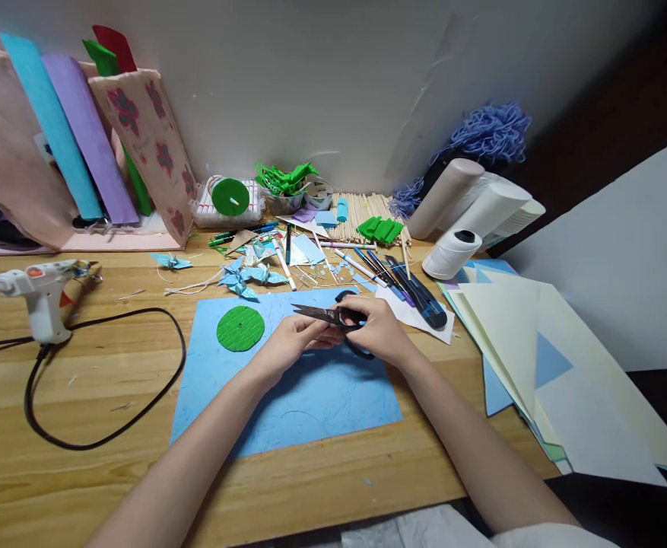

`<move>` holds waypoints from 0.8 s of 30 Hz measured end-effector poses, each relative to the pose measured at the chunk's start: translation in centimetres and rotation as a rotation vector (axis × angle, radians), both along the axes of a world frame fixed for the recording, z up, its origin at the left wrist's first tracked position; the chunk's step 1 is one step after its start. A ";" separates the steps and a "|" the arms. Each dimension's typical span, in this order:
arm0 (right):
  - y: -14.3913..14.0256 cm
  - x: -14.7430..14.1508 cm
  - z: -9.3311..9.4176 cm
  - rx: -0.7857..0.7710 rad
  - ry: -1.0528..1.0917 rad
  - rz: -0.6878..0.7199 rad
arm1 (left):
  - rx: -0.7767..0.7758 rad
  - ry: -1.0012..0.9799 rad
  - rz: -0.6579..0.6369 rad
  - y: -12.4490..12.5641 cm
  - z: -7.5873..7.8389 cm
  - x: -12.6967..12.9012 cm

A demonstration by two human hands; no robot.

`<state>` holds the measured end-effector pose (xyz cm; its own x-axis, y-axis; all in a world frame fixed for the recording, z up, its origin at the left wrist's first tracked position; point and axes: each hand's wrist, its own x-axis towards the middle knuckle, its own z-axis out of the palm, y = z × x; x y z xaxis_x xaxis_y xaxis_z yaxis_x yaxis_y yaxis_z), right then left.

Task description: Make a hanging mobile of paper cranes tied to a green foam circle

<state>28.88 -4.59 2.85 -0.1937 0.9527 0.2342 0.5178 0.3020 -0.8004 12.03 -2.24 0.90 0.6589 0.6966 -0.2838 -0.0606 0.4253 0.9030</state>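
The scissors [333, 314], dark metal blades with black loop handles, are held above the blue sheet [322, 415], their pointed blades aimed to the left. The right hand [383, 327] grips them by the handles. The left hand [290, 340] is curled with its fingertips drawn together just beneath the blades; whether it pinches something small cannot be told. The blue sheet is flat, with a faintly scuffed texture. On it, left of the hands, lies a green disc [240, 329], streaked, slightly faceted at the rim, with a small hole at its centre.

Beyond the sheet are folded, patterned light-blue paper shapes [247, 278] and a black cutter [417, 295]. A smooth white plastic glue gun [46, 301] stands to the left on the wood-grained surface [322, 498]. Behind it, the pink holder [159, 202] bears red-and-grey flowers with faint marks too small to read. Fluffy blue yarn [493, 131] is heaped at back right.
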 end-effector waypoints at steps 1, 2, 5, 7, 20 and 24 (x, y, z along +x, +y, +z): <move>0.0 -0.1 0.1 0.000 0.009 -0.003 | -0.003 0.005 0.000 0.0 0.1 0.0; 0.0 -0.2 0.1 -0.003 0.021 0.000 | -0.004 0.011 -0.001 0.0 0.1 0.0; 0.0 -0.4 0.3 -0.009 0.063 0.038 | 0.007 0.025 0.009 0.0 0.4 -0.1; 0.0 -0.4 0.3 0.001 0.079 0.062 | 0.013 0.035 0.024 -0.1 0.7 -0.2; 0.9 0.7 -0.1 -0.064 0.096 0.022 | 0.001 0.121 0.123 0.7 0.6 -0.2; 1.1 2.4 0.3 -0.138 -0.222 -0.232 | 0.127 0.231 0.226 1.0 0.4 -0.2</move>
